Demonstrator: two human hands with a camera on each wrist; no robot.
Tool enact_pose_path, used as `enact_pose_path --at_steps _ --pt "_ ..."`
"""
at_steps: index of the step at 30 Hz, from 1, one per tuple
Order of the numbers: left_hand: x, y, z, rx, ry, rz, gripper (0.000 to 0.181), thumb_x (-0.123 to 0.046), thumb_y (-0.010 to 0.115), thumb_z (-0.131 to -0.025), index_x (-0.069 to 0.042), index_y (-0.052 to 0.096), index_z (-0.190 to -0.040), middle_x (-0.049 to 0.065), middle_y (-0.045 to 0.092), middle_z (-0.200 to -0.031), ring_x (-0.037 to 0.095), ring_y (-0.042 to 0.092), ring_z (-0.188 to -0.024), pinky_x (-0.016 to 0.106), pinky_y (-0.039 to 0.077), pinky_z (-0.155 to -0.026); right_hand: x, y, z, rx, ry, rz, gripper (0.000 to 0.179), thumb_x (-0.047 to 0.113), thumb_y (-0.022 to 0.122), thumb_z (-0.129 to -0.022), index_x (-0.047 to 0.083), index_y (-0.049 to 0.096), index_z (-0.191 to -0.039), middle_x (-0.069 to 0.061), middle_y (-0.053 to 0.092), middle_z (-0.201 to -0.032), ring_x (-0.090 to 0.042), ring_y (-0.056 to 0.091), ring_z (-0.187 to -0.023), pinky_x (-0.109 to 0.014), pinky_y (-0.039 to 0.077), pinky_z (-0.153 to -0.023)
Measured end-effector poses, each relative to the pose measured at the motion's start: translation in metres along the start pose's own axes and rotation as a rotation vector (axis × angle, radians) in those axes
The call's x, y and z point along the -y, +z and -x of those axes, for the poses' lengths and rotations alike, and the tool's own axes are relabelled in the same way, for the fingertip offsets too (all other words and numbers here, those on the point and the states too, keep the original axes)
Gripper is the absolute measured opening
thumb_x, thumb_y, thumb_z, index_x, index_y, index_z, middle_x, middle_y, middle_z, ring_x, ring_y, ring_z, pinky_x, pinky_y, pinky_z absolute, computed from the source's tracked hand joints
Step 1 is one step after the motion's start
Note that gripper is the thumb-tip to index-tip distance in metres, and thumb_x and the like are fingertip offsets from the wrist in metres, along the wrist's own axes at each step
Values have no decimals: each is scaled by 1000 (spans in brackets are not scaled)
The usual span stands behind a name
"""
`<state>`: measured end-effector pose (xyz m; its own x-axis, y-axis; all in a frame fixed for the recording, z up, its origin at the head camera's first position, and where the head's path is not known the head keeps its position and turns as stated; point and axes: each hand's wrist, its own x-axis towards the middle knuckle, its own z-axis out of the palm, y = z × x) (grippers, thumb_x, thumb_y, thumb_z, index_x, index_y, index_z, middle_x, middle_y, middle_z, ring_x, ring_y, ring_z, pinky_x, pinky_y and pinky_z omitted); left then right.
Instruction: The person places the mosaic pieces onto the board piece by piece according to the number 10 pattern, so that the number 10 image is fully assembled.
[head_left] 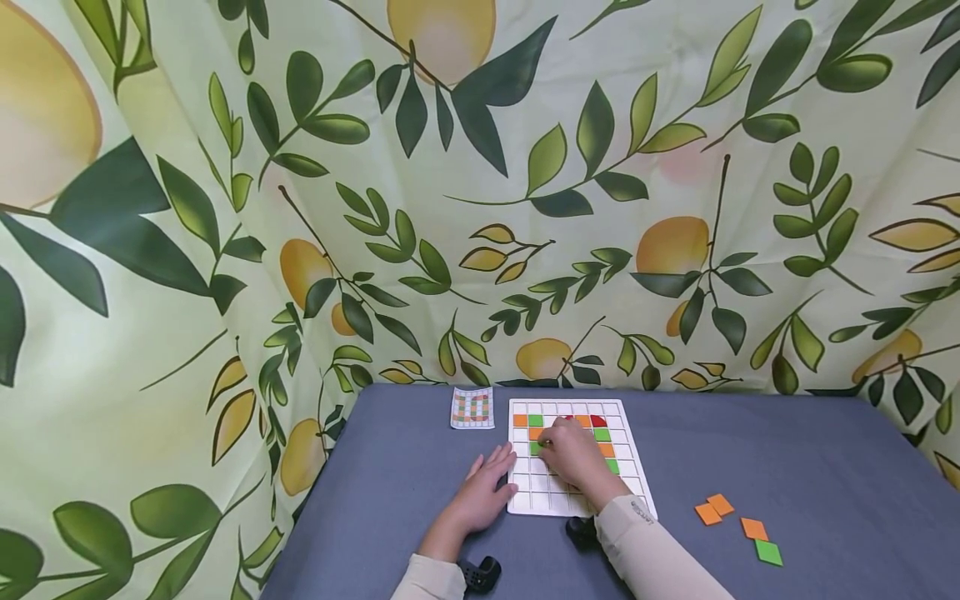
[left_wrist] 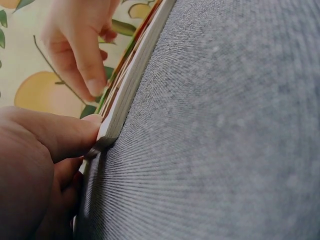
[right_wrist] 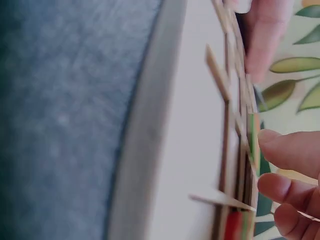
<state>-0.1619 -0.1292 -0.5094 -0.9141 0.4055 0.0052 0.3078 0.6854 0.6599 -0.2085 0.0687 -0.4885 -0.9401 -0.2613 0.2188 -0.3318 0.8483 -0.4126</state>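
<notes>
A white gridded board lies on the table, with orange, green and red flat tiles in its upper squares. My left hand is at its left edge, fingers extended; in the left wrist view the thumb touches the near corner. My right hand reaches over the board, bent fingertips down by a green tile in the left part of the grid. In the right wrist view, its thumb is close to a green tile. Whether the fingertips pinch a tile is unclear.
A small card with a coloured grid pattern lies left of the board. To the right are loose orange tiles and a green tile. A leaf-and-fruit patterned cloth hangs behind the grey-blue table.
</notes>
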Motion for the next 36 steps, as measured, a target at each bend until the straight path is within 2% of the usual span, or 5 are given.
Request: enact_pose_path --at_steps 12,23,28,32,36 --pt "3 4 -1 -5 20 19 52 -18 55 -99 -2 43 -147 9 32 -160 31 26 -149 55 11 -122 -23 -42 34 -19 128 -159 20 15 77 -83 8 77 -102 -7 69 -102 -25 62 -97 -48 53 -86" --pt "4 1 -2 -2 12 35 53 -18 56 -99 -2 42 -148 8 31 -160 30 24 -150 55 10 -123 -88 -90 79 126 226 -130 35 20 75 -85 1 70 -114 -16 66 -109 -30 62 -97 -51 52 -82" --pt "3 0 -1 4 15 37 53 -17 56 -99 -1 42 -148 9 31 -160 32 24 -150 56 10 -122 -113 -105 96 197 281 -114 53 28 77 -83 -4 64 -123 -29 60 -123 -43 61 -104 -55 51 -84" --pt "4 0 -2 0 19 23 53 -17 56 -99 -1 42 -148 9 31 -160 31 24 -150 55 10 -122 -126 -112 106 206 257 -84 60 30 82 -78 -5 62 -123 -33 57 -127 -54 50 -120 -63 45 -94" --pt "4 0 -3 5 18 22 53 -17 55 -99 -1 42 -148 9 30 -160 31 23 -150 55 9 -122 -134 -117 112 219 214 -94 62 26 87 -70 -7 64 -118 -32 61 -120 -52 54 -115 -61 47 -93"
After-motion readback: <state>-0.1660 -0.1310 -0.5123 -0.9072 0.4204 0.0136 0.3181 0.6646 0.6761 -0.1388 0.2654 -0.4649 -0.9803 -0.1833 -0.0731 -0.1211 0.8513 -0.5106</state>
